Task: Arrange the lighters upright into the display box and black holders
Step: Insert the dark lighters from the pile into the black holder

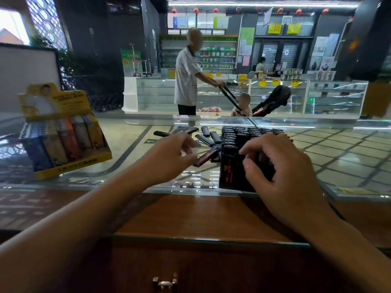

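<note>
2 hands — left hand (pixel 169 154) pinching black lighter (pixel 206 157), right hand (pixel 281 166) gripping black holder (pixel 230 170)

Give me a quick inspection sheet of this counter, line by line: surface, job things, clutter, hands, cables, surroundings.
Surface: glass counter over a wooden base.
Job's things: black holder packed with upright black lighters; loose lighters lying flat behind it; yellow display box holding coloured lighters upright.
Clutter: nothing seen.
Hands: left hand pinches a black lighter; right hand grips the holder.
Cables: nothing seen.
Surroundings: shop with glass cabinets; a person pushing a stroller.
</note>
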Demonstrator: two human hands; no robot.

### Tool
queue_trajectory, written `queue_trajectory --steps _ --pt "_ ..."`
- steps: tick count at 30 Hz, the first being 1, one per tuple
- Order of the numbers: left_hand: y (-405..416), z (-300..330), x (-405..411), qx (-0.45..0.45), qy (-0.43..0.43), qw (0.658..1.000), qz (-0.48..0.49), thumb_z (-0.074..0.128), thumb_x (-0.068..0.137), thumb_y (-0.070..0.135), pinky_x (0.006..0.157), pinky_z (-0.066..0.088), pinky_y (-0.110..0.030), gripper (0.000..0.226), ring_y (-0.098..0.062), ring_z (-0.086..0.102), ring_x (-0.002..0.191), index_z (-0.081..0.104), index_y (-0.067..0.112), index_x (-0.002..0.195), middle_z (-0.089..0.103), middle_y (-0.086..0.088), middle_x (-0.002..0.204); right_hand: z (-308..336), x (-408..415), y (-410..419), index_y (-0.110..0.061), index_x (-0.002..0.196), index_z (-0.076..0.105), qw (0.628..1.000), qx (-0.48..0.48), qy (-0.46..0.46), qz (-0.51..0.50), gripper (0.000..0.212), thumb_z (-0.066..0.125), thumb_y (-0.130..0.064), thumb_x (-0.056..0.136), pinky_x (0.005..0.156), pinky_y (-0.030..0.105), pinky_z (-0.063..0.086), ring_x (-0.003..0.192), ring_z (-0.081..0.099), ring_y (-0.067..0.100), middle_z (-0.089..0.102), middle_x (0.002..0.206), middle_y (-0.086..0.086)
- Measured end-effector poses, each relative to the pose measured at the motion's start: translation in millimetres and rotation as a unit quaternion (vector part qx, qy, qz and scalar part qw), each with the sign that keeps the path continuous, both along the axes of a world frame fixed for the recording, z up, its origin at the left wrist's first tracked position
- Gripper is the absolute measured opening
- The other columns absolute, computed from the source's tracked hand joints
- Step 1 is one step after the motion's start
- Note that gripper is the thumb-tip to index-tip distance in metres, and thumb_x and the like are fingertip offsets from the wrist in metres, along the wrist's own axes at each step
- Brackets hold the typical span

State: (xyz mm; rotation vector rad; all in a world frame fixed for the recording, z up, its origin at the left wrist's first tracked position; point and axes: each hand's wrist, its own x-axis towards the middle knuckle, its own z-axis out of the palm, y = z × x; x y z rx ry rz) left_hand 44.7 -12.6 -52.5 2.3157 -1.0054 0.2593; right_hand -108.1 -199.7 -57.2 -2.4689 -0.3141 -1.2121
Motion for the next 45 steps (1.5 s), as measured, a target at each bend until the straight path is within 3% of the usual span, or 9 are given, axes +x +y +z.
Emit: queue_trajectory --steps 6,11,18,26,29,31,34,38,45 --pt "-26.7 12.6 16.9 0.106 0.015 0.994 -0.007 0.059 0.095 0.045 0.062 0.038 -0.02 0.038 -0.008 0.057 0.086 0.059 0.015 0.118 0.064 0.001 0.107 -2.6 -1.1 12.6 -0.033 0.114 0.059 0.94 -0.181 0.24 0.162 0.02 0.054 -0.04 0.096 0.088 0.024 0.048 0.105 0.054 -0.002 0.055 0.114 -0.019" --pt "-53.7 7.5 27.6 0.163 0.035 0.985 -0.034 0.058 0.096 0.043 0.086 0.053 -0.039 0.039 -0.021 0.062 0.095 0.064 0.008 0.112 0.065 -0.008 0.108 0.4 16.8 31.4 -0.028 0.122 0.059 0.903 -0.22 0.269 0.251 0.028 0.055 -0.043 0.098 0.1 0.036 0.045 0.122 0.047 0.008 0.051 0.131 -0.009" --pt "-52.5 -5.8 57.1 0.073 0.007 0.997 -0.015 0.066 0.094 0.024 0.063 0.038 -0.02 0.018 -0.012 0.055 0.077 0.066 0.01 0.106 0.058 0.005 0.085 -4.1 38.9 32.2 -0.021 0.122 0.058 0.895 -0.176 0.296 0.284 0.031 0.061 -0.039 0.096 0.097 0.034 0.043 0.114 0.046 0.011 0.054 0.122 -0.004" --pt "-32.3 4.0 109.9 0.025 -0.078 0.994 0.079 0.062 0.095 0.03 0.078 0.054 -0.036 0.028 -0.02 0.063 0.087 0.064 0.01 0.114 0.068 -0.007 0.102 -31.5 76.1 67.4 -0.038 0.144 0.024 0.898 -0.259 0.265 0.238 0.057 0.041 -0.061 0.095 0.113 0.045 0.035 0.139 0.031 0.015 0.032 0.15 -0.006" --pt "-14.4 2.4 132.5 0.025 -0.094 0.986 0.136 0.061 0.096 0.028 0.09 0.052 -0.039 0.028 -0.021 0.059 0.104 0.064 0.016 0.121 0.067 -0.006 0.113 -21.1 78.2 72.1 -0.035 0.152 0.02 0.886 -0.251 0.281 0.27 0.061 0.039 -0.058 0.099 0.121 0.042 0.016 0.145 0.017 0.016 0.02 0.16 -0.005" --pt "-1.4 -5.4 147.0 0.054 -0.083 0.981 0.168 0.06 0.096 0.03 0.093 0.042 -0.037 0.029 -0.024 0.05 0.116 0.064 0.022 0.124 0.061 -0.004 0.121 -15.7 80.2 74.1 -0.031 0.155 0.022 0.873 -0.253 0.308 0.282 0.063 0.028 -0.06 0.099 0.118 0.038 0.008 0.148 0.011 0.018 0.013 0.164 -0.004" --pt "10.2 -14.7 156.8 0.09 -0.009 0.991 0.102 0.056 0.099 0.022 0.093 0.045 -0.039 0.023 -0.02 0.053 0.107 0.063 0.023 0.121 0.061 -0.004 0.121 -15.6 82.0 73.6 -0.033 0.154 0.023 0.867 -0.245 0.319 0.293 0.07 0.021 -0.064 0.091 0.11 0.028 -0.001 0.149 0.008 0.015 0.012 0.165 -0.005" --pt "9.5 -13.3 153.8 0.126 0.006 0.989 0.077 0.052 0.101 0.02 0.092 0.048 -0.048 0.026 -0.025 0.058 0.104 0.061 0.022 0.125 0.063 -0.006 0.117 -20.1 80.6 67.7 -0.035 0.151 0.025 0.877 -0.263 0.28 0.289 0.058 0.035 -0.059 0.099 0.106 0.025 -0.002 0.148 0.016 0.019 0.02 0.162 -0.003" --pt "3.6 -10.6 157.3 0.142 0.014 0.98 0.141 0.054 0.1 0.034 0.078 0.042 -0.037 0.024 -0.023 0.055 0.09 0.06 0.014 0.11 0.06 -0.006 0.095 -8.1 79.9 73.8 -0.038 0.151 0.025 0.855 -0.236 0.355 0.296 0.057 0.042 -0.055 0.099 0.101 0.024 0.007 0.138 0.008 0.005 0.011 0.16 -0.012"
